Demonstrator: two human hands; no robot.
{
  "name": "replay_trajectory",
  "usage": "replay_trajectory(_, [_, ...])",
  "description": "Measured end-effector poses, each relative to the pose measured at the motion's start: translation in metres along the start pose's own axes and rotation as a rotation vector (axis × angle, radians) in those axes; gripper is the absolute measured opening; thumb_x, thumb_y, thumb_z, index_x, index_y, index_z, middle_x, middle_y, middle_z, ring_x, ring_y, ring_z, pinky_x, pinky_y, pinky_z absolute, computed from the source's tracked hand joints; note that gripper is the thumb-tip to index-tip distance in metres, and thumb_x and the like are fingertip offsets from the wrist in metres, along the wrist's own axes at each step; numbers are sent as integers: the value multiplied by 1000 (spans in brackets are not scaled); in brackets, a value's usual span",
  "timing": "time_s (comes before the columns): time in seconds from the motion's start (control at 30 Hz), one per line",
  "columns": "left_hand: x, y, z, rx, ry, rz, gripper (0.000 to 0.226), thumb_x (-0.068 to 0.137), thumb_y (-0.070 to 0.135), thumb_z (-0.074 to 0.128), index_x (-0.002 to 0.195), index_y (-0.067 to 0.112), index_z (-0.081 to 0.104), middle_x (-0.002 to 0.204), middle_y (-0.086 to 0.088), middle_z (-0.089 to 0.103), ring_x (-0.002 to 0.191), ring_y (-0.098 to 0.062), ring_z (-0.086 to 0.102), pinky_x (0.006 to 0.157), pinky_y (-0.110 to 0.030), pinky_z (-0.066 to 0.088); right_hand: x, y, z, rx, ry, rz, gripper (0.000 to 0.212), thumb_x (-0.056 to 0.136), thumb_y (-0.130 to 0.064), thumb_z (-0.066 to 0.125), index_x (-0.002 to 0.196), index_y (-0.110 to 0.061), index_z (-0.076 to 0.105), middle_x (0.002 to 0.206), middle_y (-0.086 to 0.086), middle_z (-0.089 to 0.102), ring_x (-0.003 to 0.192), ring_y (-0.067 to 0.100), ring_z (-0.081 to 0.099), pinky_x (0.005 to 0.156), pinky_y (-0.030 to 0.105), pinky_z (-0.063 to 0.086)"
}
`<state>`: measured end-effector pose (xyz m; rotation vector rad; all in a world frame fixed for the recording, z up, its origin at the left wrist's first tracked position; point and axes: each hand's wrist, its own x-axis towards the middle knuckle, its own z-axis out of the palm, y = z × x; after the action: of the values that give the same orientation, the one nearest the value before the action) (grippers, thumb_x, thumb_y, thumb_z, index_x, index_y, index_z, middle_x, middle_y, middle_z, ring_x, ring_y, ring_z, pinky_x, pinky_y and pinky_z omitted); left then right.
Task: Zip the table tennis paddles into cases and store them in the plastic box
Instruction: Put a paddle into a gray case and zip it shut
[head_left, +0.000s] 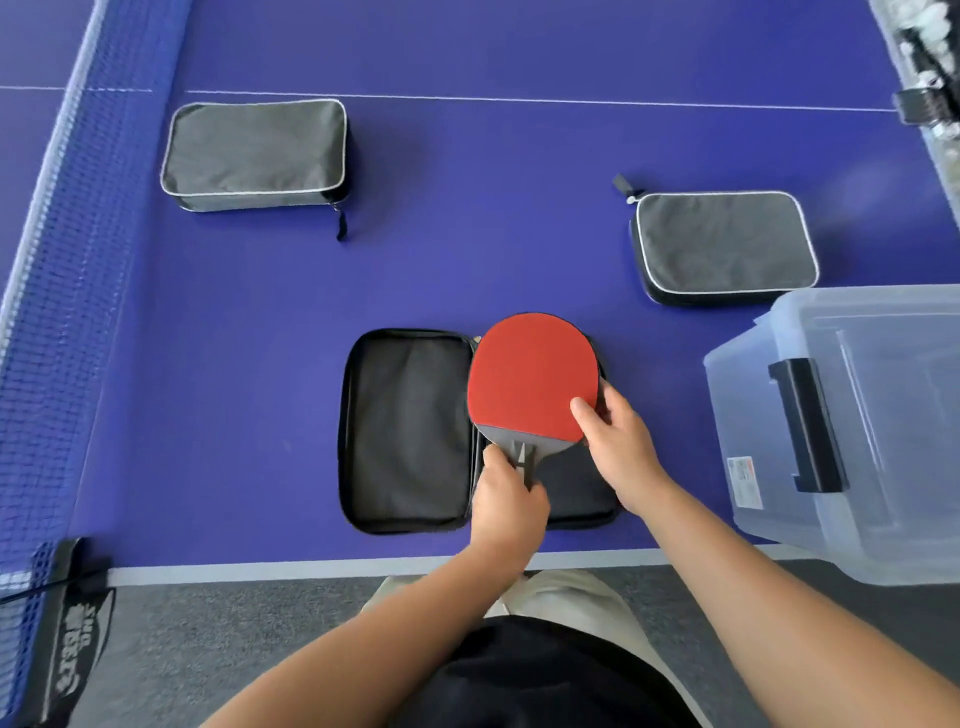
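Caught mid-seating: red paddle (527, 382) over open case (410, 431)'s right half, handle gripped by left hand (506, 506), edge pinched by right hand (615, 441); next, probably, lowering flat, then folding shut.

On the blue table-tennis table (519, 208), a black fabric case lying open (410, 431) sits near the near edge, and a red-rubber paddle (530, 379) lies over the case's right half, its handle toward the person. Farther back, a closed grey zip case with pale piping (254, 153) lies to the left beside the blue mesh net (62, 260), and a second closed grey zip case (724, 244) lies to the right. The clear plastic storage box (872, 431) stands at the table's near right edge, right of the open case and in front of the second closed case.
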<state>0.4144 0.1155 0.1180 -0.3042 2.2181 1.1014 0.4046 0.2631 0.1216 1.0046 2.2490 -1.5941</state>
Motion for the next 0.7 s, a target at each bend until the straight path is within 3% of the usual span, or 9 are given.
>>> replay_trajectory(0.07, [3,5,18,16,-11,-16,18,86,9,52,93,15,37,88,0,54,79,-23,54,65,-33,40,9,9,-11,-40,16,-8,37,99,-38,51,135,-31,54,118,-16,65,106,2,60,77,13,45])
replay_trajectory(0.13, [8,6,32,25,-12,-37,18,85,10,52,94,16,38,93,-2,56,85,-27,57,69,-37,46,17,17,-18,-77,5,-1,36,100,-39,50,134,-29,55,117,-13,65,105,5,60,76,14,45])
replay_trajectory(0.3, [19,3,49,113,37,-22,19,85,7,54,97,11,40,106,-1,42,99,-27,50,79,-35,41,34,30,-20,-149,-25,9,35,100,-37,49,133,-26,55,116,-9,65,106,11,61,86,27,52])
replay_trajectory(0.53, [21,-5,57,429,78,-23,26,90,22,56,110,11,43,117,-4,49,114,-24,46,97,-33,38,36,41,-14,-285,10,19,46,93,-52,46,130,-28,55,119,-1,61,105,16,60,90,39,54])
replay_trajectory(0.7, [17,-7,58,450,42,-24,30,89,26,56,111,11,41,118,-5,46,115,-25,46,96,-33,40,32,44,-8,-343,62,21,37,99,-38,50,129,-16,56,119,4,58,101,17,56,82,29,48])
